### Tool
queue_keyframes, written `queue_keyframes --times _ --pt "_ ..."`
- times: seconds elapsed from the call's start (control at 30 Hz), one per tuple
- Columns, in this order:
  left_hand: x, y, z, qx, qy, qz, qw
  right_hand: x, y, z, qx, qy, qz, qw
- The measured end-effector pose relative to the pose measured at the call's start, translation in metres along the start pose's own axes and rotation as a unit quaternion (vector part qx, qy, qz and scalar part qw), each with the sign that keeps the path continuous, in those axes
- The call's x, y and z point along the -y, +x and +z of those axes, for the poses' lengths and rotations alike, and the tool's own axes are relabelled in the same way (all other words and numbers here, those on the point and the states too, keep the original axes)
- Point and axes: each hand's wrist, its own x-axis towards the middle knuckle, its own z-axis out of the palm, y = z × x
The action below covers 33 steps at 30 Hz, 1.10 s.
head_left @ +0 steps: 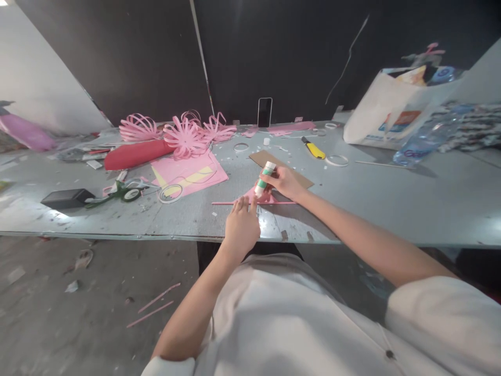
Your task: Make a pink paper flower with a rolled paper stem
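Currently, right hand [285, 181]: fingers are clamping on the glue stick [266, 178], which is tilting over pink paper [273, 198] near the bench's [195, 222] front edge.
Left hand [241, 230]: index finger is standing slightly apart, fingertips resting by the pink strip [221, 203].
Cardboard [259, 157]: lying behind, toward the back edge.

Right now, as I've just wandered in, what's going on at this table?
A person is working with paper. The right hand grips a white-and-green tube, probably a glue stick, tilted over a small pink paper piece. The left hand has its fingertips down beside it, by a thin pink strip. Looped pink paper shapes sit farther back, and a yellow cutter lies to the right.
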Motion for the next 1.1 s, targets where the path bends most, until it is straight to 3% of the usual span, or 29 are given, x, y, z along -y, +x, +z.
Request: queue_keyframes --times 0.5,0.7,1.1 --pt "0.0 0.001 -0.002 -0.002 0.007 0.006 1.0 0.004 -0.002 0.005 -0.012 0.044 0.043 0.998" --pt "0.001 0.001 -0.001 -0.004 0.013 0.012 1.0 -0.005 0.003 0.006 -0.022 0.085 0.067 0.994" --pt "0.001 0.001 0.002 -0.013 0.018 0.018 1.0 -0.015 0.017 -0.008 -0.092 0.299 0.161 0.936"
